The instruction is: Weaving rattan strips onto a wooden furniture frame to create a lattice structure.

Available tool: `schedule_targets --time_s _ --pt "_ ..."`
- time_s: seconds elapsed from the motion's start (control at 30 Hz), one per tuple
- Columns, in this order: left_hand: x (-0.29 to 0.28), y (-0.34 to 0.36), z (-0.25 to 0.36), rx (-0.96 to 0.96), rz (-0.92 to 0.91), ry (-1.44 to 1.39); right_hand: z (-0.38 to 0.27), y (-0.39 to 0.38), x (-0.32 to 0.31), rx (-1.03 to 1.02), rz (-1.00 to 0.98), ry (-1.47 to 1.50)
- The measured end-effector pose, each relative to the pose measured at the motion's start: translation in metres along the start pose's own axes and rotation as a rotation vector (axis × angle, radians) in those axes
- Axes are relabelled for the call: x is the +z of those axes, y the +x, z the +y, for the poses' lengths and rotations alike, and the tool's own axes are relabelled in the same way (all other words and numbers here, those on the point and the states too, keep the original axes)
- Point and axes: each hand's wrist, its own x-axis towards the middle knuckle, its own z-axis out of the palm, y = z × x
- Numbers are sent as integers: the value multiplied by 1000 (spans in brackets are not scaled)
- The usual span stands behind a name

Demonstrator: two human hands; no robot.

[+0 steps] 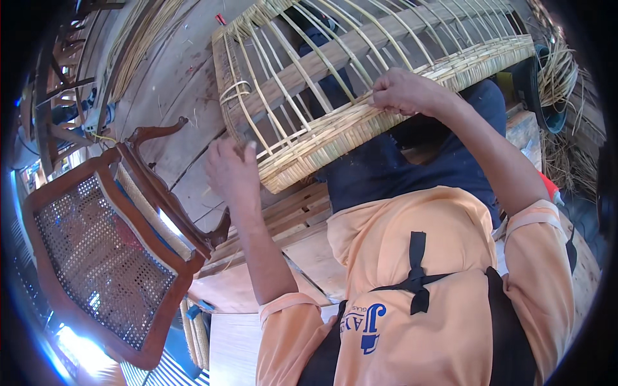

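A pale wicker panel (335, 145) lies tilted across my lap, with a tightly woven band along its near edge. Bare rods run in a spaced row from that band to its far side. At the panel's lower left corner is my left hand (233, 174), thumb on the inner side and fingers curled round the outside. My right hand (409, 93) pinches at the top of the woven band, right of its middle; its fingertips are pressed together, and the bit of cane between them is too small to make out. A loop of cane (235, 92) circles the left side bar.
A brown wooden chair (148, 309) with a cane-mesh panel stands close on my left. Long loose strips (138, 48) lie on the floor at the upper left. A coiled cane bundle (559, 74) sits at the far right beside a dark bucket (555, 119). Wooden planks (277, 225) are beneath me.
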Motion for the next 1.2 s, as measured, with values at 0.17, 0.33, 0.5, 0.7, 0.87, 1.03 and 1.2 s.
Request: schedule_targets --time_s 0.17,0.33,0.5,0.7,0.87,1.03,1.2 --pt "5 15 100 280 -235 -753 -12 -16 -10 -174 100 -300" --pt "4 13 122 199 -345 -836 -2 -9 -20 -324 149 -191" --pt "7 0 110 -201 -488 -622 1 42 1 -283 289 -446" --pt "-3 17 124 -99 -546 -507 -17 63 5 26 -133 -395" --pt "3 23 122 138 -487 -411 -13 48 2 -146 2 -413" --pt "13 16 119 221 -398 -602 -6 21 -11 -274 170 -391" --pt "23 5 123 260 -275 -589 -4 5 -14 -190 114 -479"
